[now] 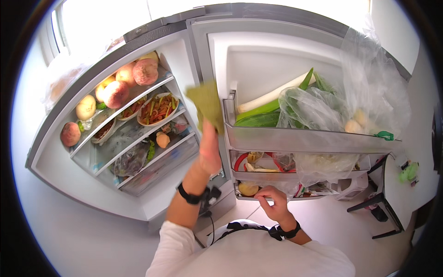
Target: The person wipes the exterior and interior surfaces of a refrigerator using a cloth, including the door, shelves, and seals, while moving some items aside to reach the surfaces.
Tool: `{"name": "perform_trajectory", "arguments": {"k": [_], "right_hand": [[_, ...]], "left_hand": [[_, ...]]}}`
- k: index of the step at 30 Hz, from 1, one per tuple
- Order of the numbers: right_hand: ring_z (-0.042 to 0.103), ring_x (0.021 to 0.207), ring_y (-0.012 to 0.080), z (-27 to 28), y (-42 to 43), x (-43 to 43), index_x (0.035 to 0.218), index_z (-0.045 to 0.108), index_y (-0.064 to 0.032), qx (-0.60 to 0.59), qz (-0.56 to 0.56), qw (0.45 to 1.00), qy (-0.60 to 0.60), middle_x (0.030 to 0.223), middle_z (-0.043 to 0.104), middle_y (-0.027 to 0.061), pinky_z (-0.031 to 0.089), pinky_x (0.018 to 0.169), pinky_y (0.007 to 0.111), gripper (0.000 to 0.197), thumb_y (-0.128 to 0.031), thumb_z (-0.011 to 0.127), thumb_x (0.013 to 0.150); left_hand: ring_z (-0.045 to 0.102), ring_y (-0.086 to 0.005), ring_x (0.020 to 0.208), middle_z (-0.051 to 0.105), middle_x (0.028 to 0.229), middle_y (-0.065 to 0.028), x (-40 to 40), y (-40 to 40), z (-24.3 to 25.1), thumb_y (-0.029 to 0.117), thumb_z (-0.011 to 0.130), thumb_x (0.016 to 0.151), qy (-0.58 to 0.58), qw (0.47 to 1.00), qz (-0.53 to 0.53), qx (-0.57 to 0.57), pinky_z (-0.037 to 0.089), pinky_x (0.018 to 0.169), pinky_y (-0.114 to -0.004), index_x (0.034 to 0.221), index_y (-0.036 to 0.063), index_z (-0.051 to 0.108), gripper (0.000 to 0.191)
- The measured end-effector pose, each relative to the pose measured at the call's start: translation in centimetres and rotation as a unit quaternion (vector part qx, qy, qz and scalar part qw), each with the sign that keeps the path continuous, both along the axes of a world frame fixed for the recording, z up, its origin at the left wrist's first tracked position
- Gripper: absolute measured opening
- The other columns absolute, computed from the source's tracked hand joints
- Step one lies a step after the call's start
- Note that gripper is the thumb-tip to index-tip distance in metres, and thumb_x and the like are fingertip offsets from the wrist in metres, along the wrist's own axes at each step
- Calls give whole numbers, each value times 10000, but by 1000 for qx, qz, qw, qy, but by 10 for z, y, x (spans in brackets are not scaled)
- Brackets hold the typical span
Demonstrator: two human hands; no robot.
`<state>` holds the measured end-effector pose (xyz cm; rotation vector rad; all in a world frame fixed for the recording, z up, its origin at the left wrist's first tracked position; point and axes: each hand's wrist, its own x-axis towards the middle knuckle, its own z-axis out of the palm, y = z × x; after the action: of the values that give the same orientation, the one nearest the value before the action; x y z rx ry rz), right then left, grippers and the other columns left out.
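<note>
My left hand (pixel 209 149) is raised against the hinge side of an open refrigerator, holding a yellow-green cloth (pixel 207 104) that looks blurred. The cloth lies over the gap between the cabinet's side wall and the door frame (pixel 203 45). My right hand (pixel 273 202) is at the lowest door bin (pixel 294 198), its fingers curled at the rim near a round yellowish item (pixel 248 189); whether it grips the rim I cannot tell. Inside the cabinet, peaches (pixel 116 94) sit on the top shelf, with a bowl of sliced vegetables (pixel 158 109) on the shelf below.
The upper door bin (pixel 311 138) holds a leek (pixel 277 91), other greens and clear plastic bags (pixel 373 83). More bagged food fills the middle door bin (pixel 263 175). A black-legged table (pixel 403 194) stands at right. A black cable (pixel 213 228) hangs by my left arm.
</note>
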<state>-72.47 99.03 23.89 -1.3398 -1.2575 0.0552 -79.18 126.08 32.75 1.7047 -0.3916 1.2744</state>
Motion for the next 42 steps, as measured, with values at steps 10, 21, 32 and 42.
{"name": "perform_trajectory", "arguments": {"k": [10, 21, 32, 42], "right_hand": [[688, 779, 251, -13, -40, 29, 938, 662, -5, 33, -57, 997, 42, 864, 706, 119, 529, 716, 321, 131, 64, 709, 838], [687, 774, 246, -10, -62, 28, 938, 656, -7, 44, -33, 998, 38, 859, 701, 121, 529, 696, 319, 115, 59, 688, 849], [679, 760, 257, -3, -79, 18, 938, 667, -6, 58, -54, 996, 33, 865, 701, 128, 523, 687, 321, 124, 63, 704, 842], [676, 754, 272, -6, -92, 21, 937, 654, -5, 43, -100, 994, 21, 866, 696, 133, 521, 680, 330, 103, 30, 711, 859]], "left_hand": [[429, -430, 1396, 510, 1426, -292, -4, -11, 147, 818, -1, 907, -25, 938, 253, 236, 280, 1170, -485, 1198, -130, 624, 1173], [279, -304, 1491, 336, 1588, -213, -10, 8, 103, 807, 103, 941, -16, 963, 250, 97, 153, 1225, -418, 1503, -79, 367, 1082], [388, -290, 1420, 399, 1535, -176, 0, -28, 150, 748, 80, 984, 19, 965, 232, 119, 263, 1188, -396, 1496, -6, 432, 977], [290, -294, 1482, 304, 1612, -161, 10, -54, 42, 725, 153, 1004, -6, 961, 81, -265, 179, 1223, -413, 1588, -12, 198, 940]]}}
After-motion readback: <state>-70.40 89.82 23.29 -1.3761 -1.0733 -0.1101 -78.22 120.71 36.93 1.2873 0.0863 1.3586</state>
